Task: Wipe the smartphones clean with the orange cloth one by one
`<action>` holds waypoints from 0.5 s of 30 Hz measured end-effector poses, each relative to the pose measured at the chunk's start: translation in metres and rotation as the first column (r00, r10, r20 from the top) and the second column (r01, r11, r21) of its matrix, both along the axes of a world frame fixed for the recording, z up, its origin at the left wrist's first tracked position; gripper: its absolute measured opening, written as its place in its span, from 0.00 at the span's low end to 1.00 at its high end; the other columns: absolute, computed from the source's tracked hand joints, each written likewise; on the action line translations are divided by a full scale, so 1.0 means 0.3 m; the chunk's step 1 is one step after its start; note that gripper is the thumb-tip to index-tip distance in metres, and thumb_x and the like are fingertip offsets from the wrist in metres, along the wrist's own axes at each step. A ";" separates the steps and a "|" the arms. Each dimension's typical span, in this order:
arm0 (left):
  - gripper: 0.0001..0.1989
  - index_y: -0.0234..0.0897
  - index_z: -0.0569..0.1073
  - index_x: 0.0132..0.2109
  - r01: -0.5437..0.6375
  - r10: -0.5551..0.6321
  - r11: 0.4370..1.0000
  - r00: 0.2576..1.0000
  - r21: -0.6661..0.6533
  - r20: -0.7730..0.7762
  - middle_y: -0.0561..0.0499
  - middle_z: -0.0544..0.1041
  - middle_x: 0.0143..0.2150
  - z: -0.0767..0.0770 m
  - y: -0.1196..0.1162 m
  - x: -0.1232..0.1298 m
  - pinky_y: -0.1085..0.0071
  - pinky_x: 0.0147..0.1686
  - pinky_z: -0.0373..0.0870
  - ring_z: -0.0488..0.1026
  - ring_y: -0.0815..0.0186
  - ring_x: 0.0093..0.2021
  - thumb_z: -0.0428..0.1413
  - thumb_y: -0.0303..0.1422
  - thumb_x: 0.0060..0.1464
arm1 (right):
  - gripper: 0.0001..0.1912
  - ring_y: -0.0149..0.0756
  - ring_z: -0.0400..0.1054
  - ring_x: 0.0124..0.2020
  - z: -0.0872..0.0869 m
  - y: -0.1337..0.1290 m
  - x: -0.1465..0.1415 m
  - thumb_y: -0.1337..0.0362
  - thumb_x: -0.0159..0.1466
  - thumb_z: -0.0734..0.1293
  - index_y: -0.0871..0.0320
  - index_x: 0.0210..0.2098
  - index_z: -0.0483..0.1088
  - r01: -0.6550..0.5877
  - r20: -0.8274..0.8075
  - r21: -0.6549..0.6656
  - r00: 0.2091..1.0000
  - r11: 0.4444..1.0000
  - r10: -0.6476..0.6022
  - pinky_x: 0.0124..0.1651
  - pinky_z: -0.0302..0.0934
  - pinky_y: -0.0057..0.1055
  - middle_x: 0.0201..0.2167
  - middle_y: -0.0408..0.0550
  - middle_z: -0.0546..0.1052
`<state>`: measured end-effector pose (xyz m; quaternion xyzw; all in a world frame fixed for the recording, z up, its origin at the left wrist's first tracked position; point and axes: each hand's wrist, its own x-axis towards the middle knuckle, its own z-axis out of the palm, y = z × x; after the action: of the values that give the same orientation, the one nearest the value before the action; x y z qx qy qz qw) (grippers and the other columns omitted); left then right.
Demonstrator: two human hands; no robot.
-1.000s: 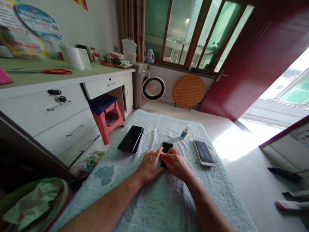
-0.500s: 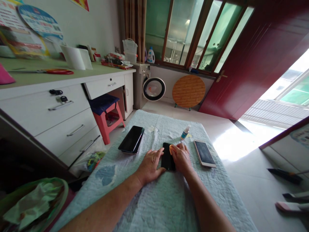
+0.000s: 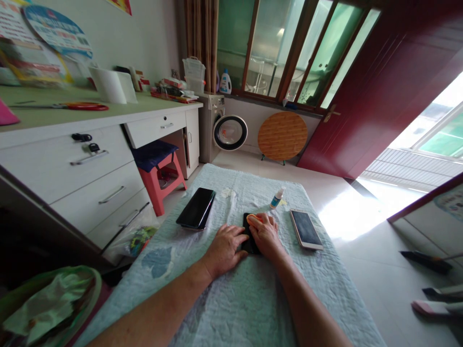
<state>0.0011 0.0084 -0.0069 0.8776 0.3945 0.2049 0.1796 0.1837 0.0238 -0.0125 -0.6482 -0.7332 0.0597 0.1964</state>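
A black smartphone [image 3: 252, 245] lies flat on the cloth-covered table, partly hidden by both hands. My left hand [image 3: 227, 245] rests at its left side, open, fingers spread and touching the phone's edge, thumb near the lower corner. Pressed onto the upper part of the screen is a small orange wiping cloth [image 3: 252, 218], mostly covered by the fingers of my right hand [image 3: 265, 233], which is closed on it. Just beyond the right hand stands a small spray bottle [image 3: 277, 198] with a white top. A gold-rimmed smartphone [image 3: 306, 229] lies to the right, and stacked dark phones [image 3: 197, 208] lie to the left.
A pale blue quilted cloth [image 3: 231, 308] covers the table. Left of it are a desk with drawers [image 3: 90, 178], a red stool [image 3: 159, 180] and a waste bin [image 3: 96, 284]. Behind stand a washing machine [image 3: 209, 130] with its door open and a round wooden tabletop [image 3: 282, 137].
My right hand has slid slightly left across the phone with the orange cloth. My left fingers have shifted a little along the phone's left edge.
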 end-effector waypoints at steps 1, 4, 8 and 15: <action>0.19 0.42 0.74 0.54 0.000 0.000 1.000 1.000 0.003 -0.004 0.45 0.72 0.58 0.001 -0.001 0.000 0.48 0.62 0.54 0.66 0.51 0.59 0.61 0.37 0.55 | 0.14 0.42 0.57 0.48 0.001 -0.002 -0.001 0.60 0.67 0.61 0.44 0.49 0.73 -0.005 -0.001 0.009 1.000 1.000 0.005 0.49 0.50 0.37 0.50 0.47 0.69; 0.20 0.42 0.74 0.54 -0.006 0.006 1.000 1.000 -0.004 -0.018 0.44 0.71 0.59 0.006 -0.002 -0.002 0.47 0.62 0.54 0.66 0.51 0.59 0.61 0.37 0.54 | 0.14 0.40 0.58 0.45 -0.003 -0.005 0.006 0.59 0.69 0.59 0.44 0.46 0.75 0.017 -0.015 0.036 1.000 0.999 -0.017 0.47 0.50 0.35 0.46 0.47 0.71; 0.20 0.43 0.75 0.54 -0.004 0.004 1.000 1.000 -0.012 -0.027 0.44 0.71 0.60 0.012 -0.001 -0.006 0.47 0.62 0.54 0.66 0.51 0.60 0.62 0.37 0.54 | 0.14 0.39 0.59 0.43 -0.010 0.000 0.027 0.58 0.69 0.59 0.46 0.44 0.76 0.081 -0.017 0.052 0.997 0.995 -0.080 0.46 0.50 0.34 0.42 0.47 0.71; 0.19 0.43 0.75 0.53 -0.007 0.007 1.000 1.000 -0.020 0.002 0.43 0.72 0.60 0.005 0.001 -0.006 0.46 0.61 0.55 0.67 0.50 0.59 0.62 0.37 0.54 | 0.16 0.40 0.60 0.44 -0.003 0.050 0.045 0.57 0.69 0.57 0.47 0.46 0.75 0.184 0.026 -0.014 0.983 0.983 -0.184 0.43 0.51 0.34 0.43 0.48 0.70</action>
<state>-0.0008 0.0087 -0.0054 0.8742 0.3992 0.2026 0.1881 0.1971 0.0387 -0.0135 -0.7154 -0.6722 0.0391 0.1866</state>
